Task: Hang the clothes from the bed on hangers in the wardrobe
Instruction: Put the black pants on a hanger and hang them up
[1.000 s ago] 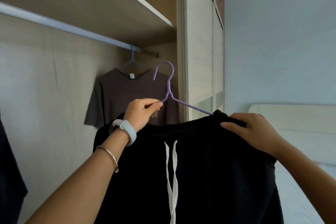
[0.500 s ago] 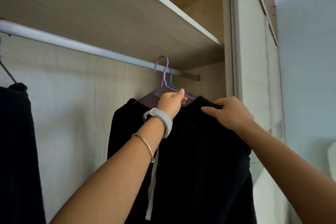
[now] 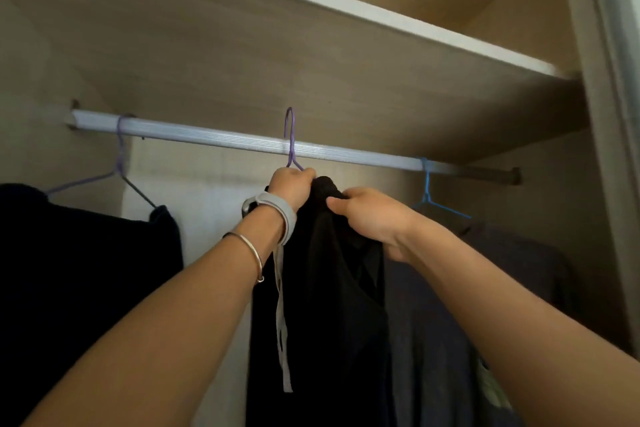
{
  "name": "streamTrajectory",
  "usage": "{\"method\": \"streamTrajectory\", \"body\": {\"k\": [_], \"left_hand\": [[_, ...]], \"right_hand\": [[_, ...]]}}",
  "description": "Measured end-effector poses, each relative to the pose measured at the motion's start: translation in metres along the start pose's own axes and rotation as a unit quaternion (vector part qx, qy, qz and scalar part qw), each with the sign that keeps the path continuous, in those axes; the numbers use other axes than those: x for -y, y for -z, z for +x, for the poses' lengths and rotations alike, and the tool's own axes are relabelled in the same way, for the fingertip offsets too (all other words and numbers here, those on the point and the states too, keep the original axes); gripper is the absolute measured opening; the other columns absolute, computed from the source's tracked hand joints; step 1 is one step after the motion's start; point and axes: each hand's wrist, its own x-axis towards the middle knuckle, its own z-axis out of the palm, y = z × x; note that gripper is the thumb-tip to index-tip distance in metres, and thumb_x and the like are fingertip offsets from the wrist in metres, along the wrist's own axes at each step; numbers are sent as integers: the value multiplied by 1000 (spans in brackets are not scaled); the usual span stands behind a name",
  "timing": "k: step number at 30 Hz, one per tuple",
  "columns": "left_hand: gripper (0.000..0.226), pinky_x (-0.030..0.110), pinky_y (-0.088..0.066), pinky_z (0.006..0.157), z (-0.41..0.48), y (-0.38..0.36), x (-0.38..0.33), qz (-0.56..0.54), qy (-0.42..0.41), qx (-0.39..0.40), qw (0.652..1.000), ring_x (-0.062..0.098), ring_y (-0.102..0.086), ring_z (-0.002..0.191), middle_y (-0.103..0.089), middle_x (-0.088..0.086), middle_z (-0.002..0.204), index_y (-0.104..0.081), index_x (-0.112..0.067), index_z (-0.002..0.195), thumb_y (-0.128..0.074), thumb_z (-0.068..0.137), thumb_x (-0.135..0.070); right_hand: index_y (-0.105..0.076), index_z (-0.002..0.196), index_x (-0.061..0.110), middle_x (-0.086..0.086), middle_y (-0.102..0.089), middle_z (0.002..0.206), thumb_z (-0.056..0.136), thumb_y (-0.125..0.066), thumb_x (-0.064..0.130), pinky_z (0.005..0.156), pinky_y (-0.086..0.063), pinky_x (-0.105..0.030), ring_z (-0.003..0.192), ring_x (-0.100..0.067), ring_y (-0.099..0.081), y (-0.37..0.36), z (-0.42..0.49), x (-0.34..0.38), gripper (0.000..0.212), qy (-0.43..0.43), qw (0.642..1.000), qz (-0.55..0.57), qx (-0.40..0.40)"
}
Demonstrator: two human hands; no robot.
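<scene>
The left grip is closing tightly around the neck of the purple hanger. The hook is standing upright in front of the rail with its top above it, but I cannot tell if it is sitting on the rail. The right grip, just at 3 o'clock from the left one, is pinching the top fold of the black garment between thumb and curled fingers. This garment is hanging straight down from the hanger, under both grips, and its white drawstring is dangling along its 9 o'clock edge. A grey band and a thin bracelet are sitting on the left wrist. At 9 o'clock, a dark cloth is hanging on a lilac hanger. At 3 o'clock, a shirt is hanging on a blue hanger. At 12 o'clock, the shelf is covering the rail.
</scene>
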Motion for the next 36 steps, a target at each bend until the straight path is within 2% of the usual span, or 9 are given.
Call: {"method": "streamTrajectory", "body": {"k": [5,13,16,19,22,24,29,32,36], "left_hand": [[31,28,-39,62,21,45,11,79,-2,-28,996,18,-42,56,-45,5,62,-45,-16,57,-48,88,-20],[14,35,-39,68,21,96,40,47,39,-55,997,27,-52,75,-53,17,72,-56,-2,65,-54,67,-15],[10,35,-43,65,14,109,46,56,41,-27,997,26,-54,75,-55,15,72,-59,0,77,-52,78,-7],[11,38,-48,86,2,116,45,138,2,-18,990,21,-51,87,-55,12,89,-54,-10,86,-48,88,-19],[20,32,-44,88,-39,127,60,113,-68,-55,990,16,-54,91,-59,12,94,-58,-12,90,-49,89,-29],[43,31,-41,98,-90,130,87,49,-74,-40,995,19,-58,108,-63,11,116,-60,-6,109,-52,85,-40],[102,31,-30,115,-225,121,180,137,6,66,988,6,-33,137,-34,-7,150,-19,-27,146,-69,62,-54],[85,24,-40,103,-267,119,232,228,86,67,968,14,-47,127,-46,-3,141,-21,-24,145,-69,76,-34],[36,28,-53,79,-287,123,272,337,197,72,918,28,-65,98,-69,13,107,-59,-10,117,-56,88,-31]], "right_hand": [[-56,113,-2,-19,-64,106,94,-42,16,63,-48,-24,87,-26,-61,-40,20,13,30,16,997,72,31],[-55,100,7,-5,-58,82,90,-43,10,40,-43,-10,62,-11,-55,-96,14,12,15,53,986,127,95],[-48,117,12,-1,-60,90,88,-51,18,55,-49,-13,74,-11,-60,-112,3,8,29,64,979,175,86],[-48,121,23,2,-61,101,87,-55,24,76,-51,-22,88,-11,-63,-131,-14,-4,35,90,967,227,74],[-52,97,37,7,-60,96,88,-55,24,75,-49,-16,86,2,-59,-164,-40,-41,15,197,959,202,19],[-49,105,40,13,-60,102,89,-53,28,79,-44,-6,91,9,-56,-192,-66,-82,20,219,962,160,-13],[-58,112,25,7,-67,105,86,-54,44,78,-49,-17,94,-8,-63,-272,-152,-199,32,50,983,-25,176],[-56,74,29,2,-66,84,83,-48,55,75,-55,-35,82,-19,-67,-309,-197,-250,28,-76,947,-119,288],[-61,94,21,-9,-69,99,88,-43,52,76,-53,-34,92,-29,-66,-322,-211,-301,37,-191,899,-199,340]]}}
